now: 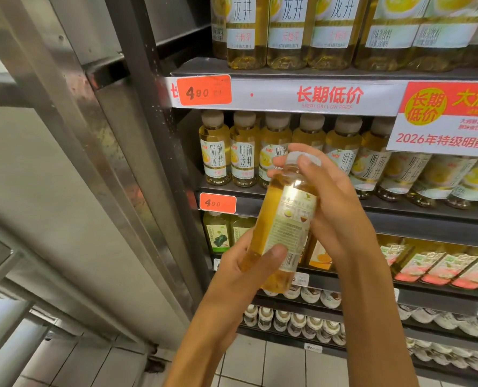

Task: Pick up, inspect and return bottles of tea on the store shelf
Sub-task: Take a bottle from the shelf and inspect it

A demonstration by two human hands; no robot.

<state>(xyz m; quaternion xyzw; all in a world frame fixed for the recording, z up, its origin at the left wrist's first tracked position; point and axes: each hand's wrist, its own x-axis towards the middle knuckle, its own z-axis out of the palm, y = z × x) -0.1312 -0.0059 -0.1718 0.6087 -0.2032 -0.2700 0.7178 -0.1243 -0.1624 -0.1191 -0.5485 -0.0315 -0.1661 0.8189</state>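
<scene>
Left hand (249, 263) grips the tea bottle's (283, 219) base (tilted); right hand (327, 196) wraps its cap.

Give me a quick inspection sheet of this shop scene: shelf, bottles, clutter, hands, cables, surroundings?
Surface: dark store shelf, rows upright.
Job's things: tea bottle off the shelf, tilted, back label toward the camera.
Clutter: orange price tag; red promo sign.
Grippers: left hand grips the bottle's lower part; right hand holds its neck and cap.
Cables: nothing seen.
Surroundings: metal column left; tiled floor below.
</scene>
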